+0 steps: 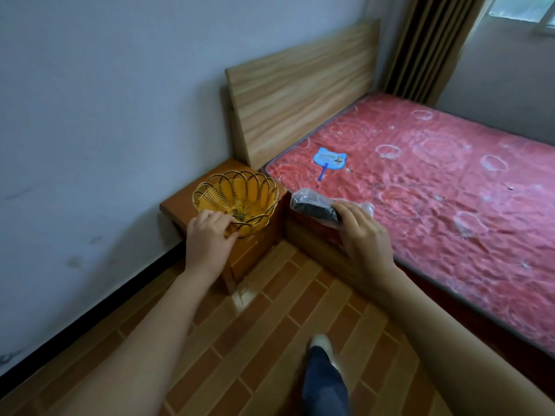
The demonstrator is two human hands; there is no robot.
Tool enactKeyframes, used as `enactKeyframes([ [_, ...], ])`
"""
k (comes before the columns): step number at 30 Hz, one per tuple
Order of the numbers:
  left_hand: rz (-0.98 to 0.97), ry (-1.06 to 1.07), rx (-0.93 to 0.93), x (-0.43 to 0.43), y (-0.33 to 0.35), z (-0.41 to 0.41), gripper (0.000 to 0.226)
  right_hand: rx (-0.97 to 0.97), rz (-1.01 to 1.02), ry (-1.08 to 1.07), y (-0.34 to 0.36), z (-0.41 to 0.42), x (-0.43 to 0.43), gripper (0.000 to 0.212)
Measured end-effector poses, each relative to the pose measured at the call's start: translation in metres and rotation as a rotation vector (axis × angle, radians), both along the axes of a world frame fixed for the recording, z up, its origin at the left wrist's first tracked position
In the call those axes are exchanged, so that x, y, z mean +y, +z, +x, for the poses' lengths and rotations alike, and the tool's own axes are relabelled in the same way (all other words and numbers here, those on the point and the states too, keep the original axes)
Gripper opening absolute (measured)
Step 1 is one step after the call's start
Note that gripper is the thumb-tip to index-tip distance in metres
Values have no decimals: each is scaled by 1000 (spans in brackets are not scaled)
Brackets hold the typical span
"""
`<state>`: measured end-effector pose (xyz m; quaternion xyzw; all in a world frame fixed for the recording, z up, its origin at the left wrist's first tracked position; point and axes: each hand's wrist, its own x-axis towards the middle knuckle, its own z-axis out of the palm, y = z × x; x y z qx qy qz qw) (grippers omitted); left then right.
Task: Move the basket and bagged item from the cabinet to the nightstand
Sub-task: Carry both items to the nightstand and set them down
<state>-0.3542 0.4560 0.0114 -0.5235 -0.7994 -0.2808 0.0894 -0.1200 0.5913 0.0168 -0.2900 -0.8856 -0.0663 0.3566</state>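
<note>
Holding basket and bag at the nightstand

The left fingers (216,219) are curled over the near rim of the basket (237,198), pinching the wire edge with the thumb under it. The left hand (207,238) comes in from below, its bare forearm running back to the lower left. The basket is yellow woven wire with a looped dark rim, open side up and tilted a little toward the camera. It sits over the near right corner of the counter (177,205), the flat top of the nightstand (249,261). Whether its base touches the top or hangs just above it cannot be told.

The right fingers (345,212) are wrapped round the near end of the bag (313,205), thumb on top, the rest curled under it. The right hand (365,235) grips it firmly. The bag is clear plastic with something dark and flat inside. It is held level over the corner of the bed (435,190), just right of the basket and apart from it.

The nightstand is orange-brown wood, set in the corner between the wall (90,115) and the bed. A pale wooden headboard (300,94) leans behind it. The bed has a red patterned cover, and a blue fan (330,159) lies on it near the headboard. A brown striped curtain (426,46) hangs beyond the bed beside a window (522,7). Below, the floor (270,325) is brick-patterned tile, and a leg (326,388) in dark blue with a pale shoe (321,343) steps forward on it
</note>
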Motion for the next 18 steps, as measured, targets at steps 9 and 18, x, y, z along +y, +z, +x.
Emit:
enactKeyframes([
  [9,-10,252,-31,127,-1,-18,25,-59,-48,226,3,-51,157,37],
  [18,-75,428,-73,191,-11,-53,26,-114,-141,347,-20,-110,252,40],
])
